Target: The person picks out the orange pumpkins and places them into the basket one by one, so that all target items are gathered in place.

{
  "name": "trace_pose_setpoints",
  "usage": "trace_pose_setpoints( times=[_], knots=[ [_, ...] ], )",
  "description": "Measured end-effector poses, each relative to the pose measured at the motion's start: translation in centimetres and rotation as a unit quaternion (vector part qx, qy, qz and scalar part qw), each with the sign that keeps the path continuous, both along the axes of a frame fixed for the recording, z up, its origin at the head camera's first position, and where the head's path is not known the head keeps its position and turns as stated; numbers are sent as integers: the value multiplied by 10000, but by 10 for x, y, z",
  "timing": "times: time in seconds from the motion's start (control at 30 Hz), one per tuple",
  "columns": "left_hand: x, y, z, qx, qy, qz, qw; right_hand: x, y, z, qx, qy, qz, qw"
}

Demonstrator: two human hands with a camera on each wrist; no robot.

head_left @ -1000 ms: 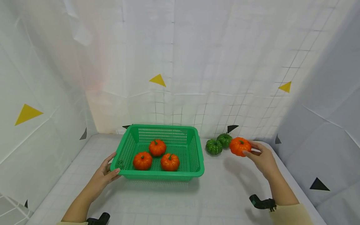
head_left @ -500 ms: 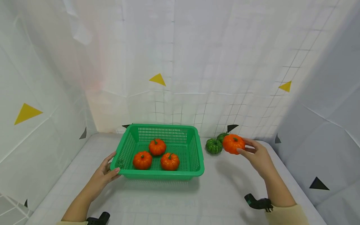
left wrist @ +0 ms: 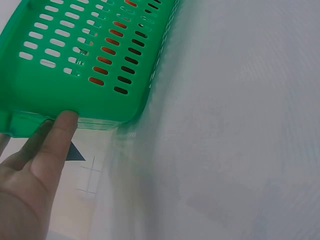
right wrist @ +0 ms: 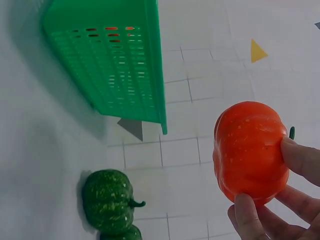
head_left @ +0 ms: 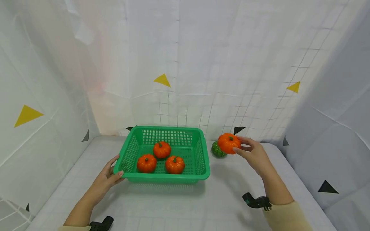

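My right hand (head_left: pixel 255 158) holds an orange pumpkin (head_left: pixel 229 143) between thumb and fingers, raised above the table right of the green basket (head_left: pixel 166 177). In the right wrist view the pumpkin (right wrist: pixel 250 152) shows its ribbed side and a bit of green stem. My left hand (head_left: pixel 103 182) grips the basket's front left corner, thumb on the front rim, other fingers along the left side. Inside the basket sit three orange pumpkins: one at the back (head_left: pixel 162 150), one at front left (head_left: pixel 146 163) and one at front right (head_left: pixel 174 165).
A dark green pumpkin (head_left: pixel 217 150) stands on the white table (head_left: pixel 173 208), partly behind the held one. The right wrist view shows a second green pumpkin (right wrist: pixel 122 233) beside it. White sheets with yellow and black triangles enclose the back and sides.
My right hand has carried the orange pumpkin leftward and slightly up, nearer the basket, now covering the rear green pumpkin in the head view. The left hand and basket have stayed put.
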State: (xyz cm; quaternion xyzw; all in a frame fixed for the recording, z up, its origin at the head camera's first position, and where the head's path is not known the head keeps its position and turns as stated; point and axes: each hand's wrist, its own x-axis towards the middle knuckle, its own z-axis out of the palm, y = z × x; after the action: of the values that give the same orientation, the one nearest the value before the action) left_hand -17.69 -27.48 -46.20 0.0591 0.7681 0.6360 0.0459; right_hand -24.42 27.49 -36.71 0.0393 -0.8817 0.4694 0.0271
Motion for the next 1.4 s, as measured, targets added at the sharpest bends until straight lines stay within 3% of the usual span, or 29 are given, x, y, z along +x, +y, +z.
trace_pose_setpoints(
  times=[0.33, 0.73, 1.1, 1.4],
  knots=[
    [-1, -1, -1, -17, 33, -18, 10000, -16, -27, 5, -170, -230, 218, 9994],
    [-1, -1, -2, -66, 20, 16, 10000, -37, -54, 9, -473, -481, 866, 9940],
    [-1, -1, -3, -63, 58, 6, 10000, -59, -76, 8, -748, -858, 988, 9886],
    [-2, 0, -3, -12, 98, 0, 10000, -74, -98, 11, -682, -948, 1303, 9846]
  ],
)
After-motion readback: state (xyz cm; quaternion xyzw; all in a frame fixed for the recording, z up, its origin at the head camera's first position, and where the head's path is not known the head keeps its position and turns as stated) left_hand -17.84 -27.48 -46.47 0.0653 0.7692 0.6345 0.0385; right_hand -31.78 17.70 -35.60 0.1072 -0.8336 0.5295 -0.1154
